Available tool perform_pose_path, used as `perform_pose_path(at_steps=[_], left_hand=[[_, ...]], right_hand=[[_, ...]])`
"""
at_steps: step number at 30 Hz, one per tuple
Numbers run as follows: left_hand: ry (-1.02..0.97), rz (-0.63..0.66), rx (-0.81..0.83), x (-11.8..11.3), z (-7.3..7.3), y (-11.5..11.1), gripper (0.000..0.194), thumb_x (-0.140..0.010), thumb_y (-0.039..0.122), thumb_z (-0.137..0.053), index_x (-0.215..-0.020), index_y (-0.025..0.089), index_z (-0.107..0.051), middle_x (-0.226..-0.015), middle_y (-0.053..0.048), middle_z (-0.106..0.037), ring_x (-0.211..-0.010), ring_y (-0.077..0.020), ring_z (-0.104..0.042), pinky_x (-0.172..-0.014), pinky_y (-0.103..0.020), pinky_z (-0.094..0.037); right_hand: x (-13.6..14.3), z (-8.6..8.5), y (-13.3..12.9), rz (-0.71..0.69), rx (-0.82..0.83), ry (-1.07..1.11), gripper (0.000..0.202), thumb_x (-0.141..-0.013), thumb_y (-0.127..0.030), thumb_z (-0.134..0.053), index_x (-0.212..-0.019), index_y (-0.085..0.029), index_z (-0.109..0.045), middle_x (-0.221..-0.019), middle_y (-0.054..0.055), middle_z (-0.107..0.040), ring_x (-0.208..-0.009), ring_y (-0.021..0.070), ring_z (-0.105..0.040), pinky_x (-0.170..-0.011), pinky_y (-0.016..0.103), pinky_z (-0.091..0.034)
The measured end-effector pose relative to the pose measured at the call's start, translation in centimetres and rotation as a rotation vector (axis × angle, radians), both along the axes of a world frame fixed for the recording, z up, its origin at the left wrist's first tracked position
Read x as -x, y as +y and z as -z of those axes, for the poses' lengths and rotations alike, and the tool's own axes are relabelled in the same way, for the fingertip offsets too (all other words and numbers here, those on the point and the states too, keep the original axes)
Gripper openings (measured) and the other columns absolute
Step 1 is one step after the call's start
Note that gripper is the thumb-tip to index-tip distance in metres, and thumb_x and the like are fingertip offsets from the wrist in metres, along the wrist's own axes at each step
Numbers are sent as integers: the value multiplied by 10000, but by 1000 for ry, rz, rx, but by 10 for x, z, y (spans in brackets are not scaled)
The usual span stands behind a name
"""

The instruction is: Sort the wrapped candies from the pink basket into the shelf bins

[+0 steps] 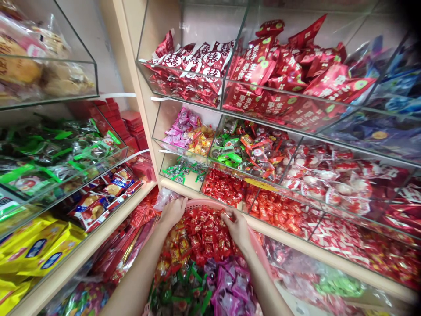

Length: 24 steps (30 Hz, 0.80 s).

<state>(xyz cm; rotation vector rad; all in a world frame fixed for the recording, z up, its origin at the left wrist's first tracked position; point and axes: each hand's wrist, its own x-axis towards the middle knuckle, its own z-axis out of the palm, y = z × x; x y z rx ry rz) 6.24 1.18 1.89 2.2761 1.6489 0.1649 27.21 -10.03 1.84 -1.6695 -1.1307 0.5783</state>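
Note:
A pink plastic basket (200,202) is full of wrapped candies, its far rim against the shelf front. My left hand (173,214) is closed over the rim at the far left, its fingertips on the edge. Inside the basket lie red-wrapped candies (208,237), orange-yellow ones (176,245), green-and-dark packets (187,285) and purple-wrapped candies (233,283). My right hand (237,226) is at the far right of the red candies, close to the rim. Its fingers are curled, with the tips at the candies; what they hold, if anything, is hidden.
Ahead stand clear shelf bins (223,92) of candies, with small red candies (223,186) in the lowest row. A wooden shelf edge (276,228) runs just behind the basket. At left are more bins and yellow packets (42,245). Bagged goods (338,285) lie below, at right.

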Motion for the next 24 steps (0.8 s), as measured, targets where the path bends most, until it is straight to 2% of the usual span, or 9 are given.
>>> perform_pose_path(at_steps=[4, 8, 13, 15, 17, 19, 22, 24], left_hand=[[-5, -1, -1, 0, -1, 0, 648, -860, 515, -61, -981, 191, -608, -914, -108, -667, -847, -239, -622, -728, -330, -435], [-13, -5, 8, 0, -1, -1, 638, -864, 506, -68, -975, 189, -610, -925, -115, -663, -866, -251, -616, -729, -338, -433], [-9, -23, 29, -1, -2, -1, 622, -868, 499, -91, -958, 182, -620, -943, -119, -657, -891, -239, -609, -755, -326, -426], [1, -31, 29, -1, -3, -1, 622, -867, 505, -95, -958, 183, -620, -946, -115, -657, -895, -235, -609, -760, -322, -426], [6, -32, 25, -1, -4, -2, 623, -866, 508, -92, -968, 189, -617, -938, -108, -659, -890, -233, -612, -756, -319, -428], [2, -26, 24, -1, -4, -2, 620, -867, 505, -87, -982, 200, -614, -934, -103, -662, -886, -234, -615, -749, -320, -432], [-5, -24, 34, -1, -5, -2, 616, -865, 509, -92, -1009, 207, -609, -954, -105, -661, -888, -239, -616, -742, -321, -434], [-2, -28, 38, -1, -6, -2, 617, -863, 515, -95, -1022, 206, -605, -960, -108, -659, -886, -242, -616, -738, -323, -436]], right_hand=[[1, 7, -2, -79, 23, 29, 336, -708, -482, -564, -786, -159, -610, -740, 60, -647, -673, 203, -578, -640, 315, -446], [6, 12, -3, -86, 14, -10, 333, -729, -474, -545, -810, -161, -628, -730, 64, -650, -647, 202, -577, -601, 312, -446], [-9, 2, 14, -48, -73, -226, 283, -786, -410, -480, -869, -183, -627, -870, 77, -637, -804, 203, -574, -738, 335, -437], [-21, -2, 28, -6, -44, -320, 273, -787, -386, -476, -897, -175, -611, -919, 90, -622, -872, 209, -560, -790, 341, -420], [-34, -4, 44, 60, 81, -429, 265, -787, -361, -479, -934, -172, -593, -984, 103, -599, -943, 219, -541, -840, 339, -394], [-44, -5, 59, 84, 297, -504, 293, -779, -352, -497, -1001, -173, -561, -1057, 121, -567, -976, 230, -537, -837, 326, -394], [-53, -3, 76, 69, 620, -531, 416, -771, -368, -519, -1114, -137, -479, -1081, 173, -559, -982, 264, -551, -811, 339, -405], [-55, 0, 83, 74, 723, -519, 518, -759, -387, -541, -1170, -96, -419, -1062, 206, -569, -995, 289, -551, -817, 362, -402]])
